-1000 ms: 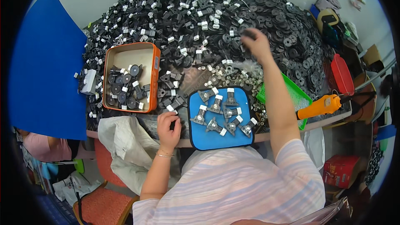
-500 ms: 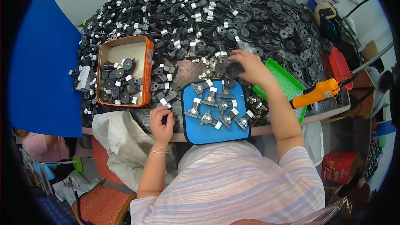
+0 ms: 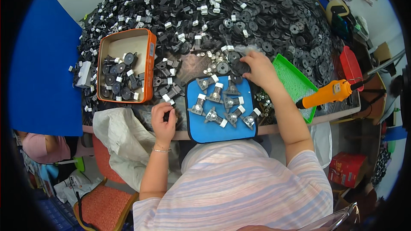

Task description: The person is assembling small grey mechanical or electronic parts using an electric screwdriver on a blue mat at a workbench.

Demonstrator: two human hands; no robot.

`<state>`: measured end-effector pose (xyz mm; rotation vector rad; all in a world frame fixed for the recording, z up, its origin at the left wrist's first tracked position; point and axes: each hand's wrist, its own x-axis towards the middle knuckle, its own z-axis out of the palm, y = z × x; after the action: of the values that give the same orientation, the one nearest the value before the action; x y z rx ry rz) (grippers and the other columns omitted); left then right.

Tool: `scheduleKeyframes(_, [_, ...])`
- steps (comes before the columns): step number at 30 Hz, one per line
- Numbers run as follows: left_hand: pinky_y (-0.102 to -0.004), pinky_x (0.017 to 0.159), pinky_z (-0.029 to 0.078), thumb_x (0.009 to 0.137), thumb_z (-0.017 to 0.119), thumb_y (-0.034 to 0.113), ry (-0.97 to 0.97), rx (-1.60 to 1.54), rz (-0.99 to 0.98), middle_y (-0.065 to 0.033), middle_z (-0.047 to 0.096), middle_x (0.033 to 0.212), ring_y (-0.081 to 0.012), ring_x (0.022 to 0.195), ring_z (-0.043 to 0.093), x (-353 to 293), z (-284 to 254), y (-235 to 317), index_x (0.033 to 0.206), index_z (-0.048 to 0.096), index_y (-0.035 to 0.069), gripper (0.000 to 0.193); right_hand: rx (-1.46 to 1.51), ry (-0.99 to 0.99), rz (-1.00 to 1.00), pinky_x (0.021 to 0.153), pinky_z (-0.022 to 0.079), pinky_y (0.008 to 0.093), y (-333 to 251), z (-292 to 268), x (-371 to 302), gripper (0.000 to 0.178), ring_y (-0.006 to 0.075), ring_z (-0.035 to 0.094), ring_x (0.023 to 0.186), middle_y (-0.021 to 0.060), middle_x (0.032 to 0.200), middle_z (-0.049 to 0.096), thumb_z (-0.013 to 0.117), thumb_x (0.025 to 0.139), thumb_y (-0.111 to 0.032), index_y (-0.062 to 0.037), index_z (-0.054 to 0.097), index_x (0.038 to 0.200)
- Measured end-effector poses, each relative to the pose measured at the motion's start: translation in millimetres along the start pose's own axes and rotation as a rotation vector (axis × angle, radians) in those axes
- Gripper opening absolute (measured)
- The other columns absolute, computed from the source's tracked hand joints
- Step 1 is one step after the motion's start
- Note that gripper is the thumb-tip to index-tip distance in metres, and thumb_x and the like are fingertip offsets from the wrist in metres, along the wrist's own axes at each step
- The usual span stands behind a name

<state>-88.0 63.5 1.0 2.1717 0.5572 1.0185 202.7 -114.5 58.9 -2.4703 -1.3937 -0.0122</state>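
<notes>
My right hand [image 3: 259,71] is at the far right corner of a blue mat [image 3: 201,133], thumb and fingers closed on the edge of a black disc [image 3: 239,67]. Another black disc [image 3: 222,68] lies just left of it. On the mat several black brackets with white ends [image 3: 214,116] are spread out. Left of the mat, my left hand [image 3: 163,123] rests at the table edge with fingers curled round something small and dark, mostly hidden. A loose bracket with a white end [image 3: 173,93] lies just beyond that hand.
An orange-rimmed tin [image 3: 149,66] with several black parts stands at the left. Behind are big heaps of brackets [image 3: 171,4] and black discs [image 3: 295,30]. On the right are a green tray [image 3: 295,81], an orange electric screwdriver [image 3: 327,94] and a red tray [image 3: 351,67]. Small metal pieces [image 3: 212,62] lie beyond the mat.
My right hand has shifted slightly right, with its fingers still at the black disc. My left hand stays curled in nearly the same place. The whole view has shifted a little.
</notes>
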Motion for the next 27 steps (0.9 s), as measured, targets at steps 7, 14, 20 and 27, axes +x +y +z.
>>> scheduleKeyframes(7, [-0.0334, 0.079, 0.044, 0.074, 0.063, 0.0, -0.013, -0.012, -0.016, -0.0112, 0.061, 0.091, -0.0268, 0.086, 0.056, -0.3, 0.3, -2.1, 0.082, 0.06, 0.002, 0.009, 0.03, 0.038, -0.033, 0.087, 0.044, 0.0384, -1.2, -1.7, -11.3, 0.041, 0.0269, 0.055, 0.102, 0.0076, 0.104, 0.06, 0.072, 0.066, -0.011, -0.0078, 0.063, 0.106])
scheduleKeyframes(14, [-0.0337, 0.08, 0.044, 0.075, 0.063, 0.0, -0.02, -0.012, -0.027, -0.0114, 0.061, 0.091, -0.027, 0.086, 0.056, 0.2, -0.7, 0.6, 0.082, 0.06, 0.001, 0.008, 0.085, 0.028, -0.025, 0.09, 0.044, 0.0373, 1.0, 2.8, -18.0, 0.047, 0.0272, 0.053, 0.105, 0.0076, 0.111, 0.057, 0.071, 0.066, -0.006, -0.0074, 0.06, 0.112])
scheduleKeyframes(20, [-0.0298, 0.079, 0.044, 0.078, 0.062, -0.001, -0.032, 0.007, -0.009, -0.0101, 0.061, 0.092, -0.0229, 0.086, 0.057, -0.2, -1.9, 0.2, 0.082, 0.059, 0.0, 0.005, 0.09, 0.039, -0.023, 0.089, 0.044, 0.0372, 0.1, 6.1, -15.7, 0.05, 0.0275, 0.053, 0.104, 0.0076, 0.109, 0.057, 0.073, 0.065, -0.008, -0.0074, 0.058, 0.113])
scheduleKeyframes(27, [-0.0292, 0.079, 0.044, 0.079, 0.062, -0.001, -0.033, 0.008, -0.01, -0.0102, 0.061, 0.093, -0.0219, 0.086, 0.057, 0.0, -1.9, -1.6, 0.083, 0.059, 0.0, 0.005, 0.209, -0.073, -0.091, 0.09, 0.045, 0.0367, -8.8, -8.2, -16.8, 0.049, 0.0297, 0.053, 0.104, 0.01, 0.108, 0.057, 0.075, 0.062, -0.007, -0.0078, 0.061, 0.109])
